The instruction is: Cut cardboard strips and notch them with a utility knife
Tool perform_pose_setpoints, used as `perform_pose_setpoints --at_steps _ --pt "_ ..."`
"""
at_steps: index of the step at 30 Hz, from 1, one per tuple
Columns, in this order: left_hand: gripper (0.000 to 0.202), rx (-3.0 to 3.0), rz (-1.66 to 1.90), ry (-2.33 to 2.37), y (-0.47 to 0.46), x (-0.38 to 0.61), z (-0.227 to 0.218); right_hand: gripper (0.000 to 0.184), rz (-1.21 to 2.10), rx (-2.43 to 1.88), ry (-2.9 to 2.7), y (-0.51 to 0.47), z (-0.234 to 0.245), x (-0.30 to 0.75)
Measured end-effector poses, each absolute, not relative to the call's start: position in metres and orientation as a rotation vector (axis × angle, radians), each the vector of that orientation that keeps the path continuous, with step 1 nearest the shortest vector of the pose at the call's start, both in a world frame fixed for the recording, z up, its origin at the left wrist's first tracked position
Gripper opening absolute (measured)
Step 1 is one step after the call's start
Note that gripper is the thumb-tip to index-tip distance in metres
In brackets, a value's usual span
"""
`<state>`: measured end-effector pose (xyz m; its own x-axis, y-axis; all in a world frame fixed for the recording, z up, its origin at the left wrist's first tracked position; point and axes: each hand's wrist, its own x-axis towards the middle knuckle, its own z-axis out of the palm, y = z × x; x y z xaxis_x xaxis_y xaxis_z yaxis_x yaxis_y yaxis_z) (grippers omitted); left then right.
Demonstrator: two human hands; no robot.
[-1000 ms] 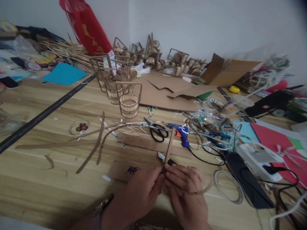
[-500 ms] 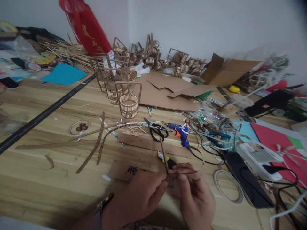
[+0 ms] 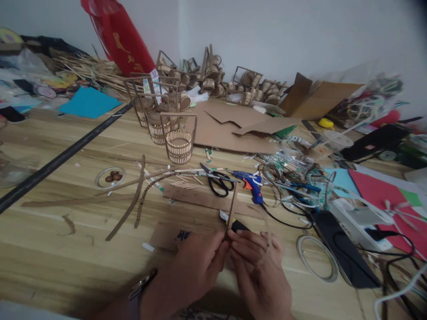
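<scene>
Both my hands meet at the bottom middle of the view, low over a wooden table [image 3: 50, 249]. My left hand [image 3: 196, 266] pinches the lower end of a thin brown cardboard strip [image 3: 231, 209], which stands nearly upright. My right hand [image 3: 260, 271] is closed too, its fingertips pressed against the same strip at its base. A flat piece of cardboard with dark writing [image 3: 173, 235] lies just beyond my left hand. A watch sits on my left wrist [image 3: 140, 289].
Black scissors [image 3: 218, 182] and a blue glue gun [image 3: 250, 184] lie beyond my hands. Small stick baskets [image 3: 178, 144] stand further back, with cardboard sheets [image 3: 233, 126] and a red bag [image 3: 116, 38]. Cables, a tape ring [image 3: 316, 260] and coloured paper crowd the right side.
My right hand had drawn away to the right with a strip end, then came back against the left hand. The upright strip tilted left and back.
</scene>
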<state>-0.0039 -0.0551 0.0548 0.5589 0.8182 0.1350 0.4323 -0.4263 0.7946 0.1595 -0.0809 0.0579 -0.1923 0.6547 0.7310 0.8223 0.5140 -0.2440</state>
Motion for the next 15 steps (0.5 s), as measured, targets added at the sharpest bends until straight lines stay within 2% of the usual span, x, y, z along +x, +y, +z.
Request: perform_pose_setpoints --at_steps 7,15 --pt "0.033 2.238 0.720 0.974 -0.0598 -0.0064 0.0498 0.016 -0.084 -1.192 -1.802 -0.0850 0.0546 0.1595" --pt "0.042 2.286 0.767 0.945 -0.0592 -0.0063 0.0554 0.012 0.090 -1.189 -1.610 -0.0850 0.0518 0.1586"
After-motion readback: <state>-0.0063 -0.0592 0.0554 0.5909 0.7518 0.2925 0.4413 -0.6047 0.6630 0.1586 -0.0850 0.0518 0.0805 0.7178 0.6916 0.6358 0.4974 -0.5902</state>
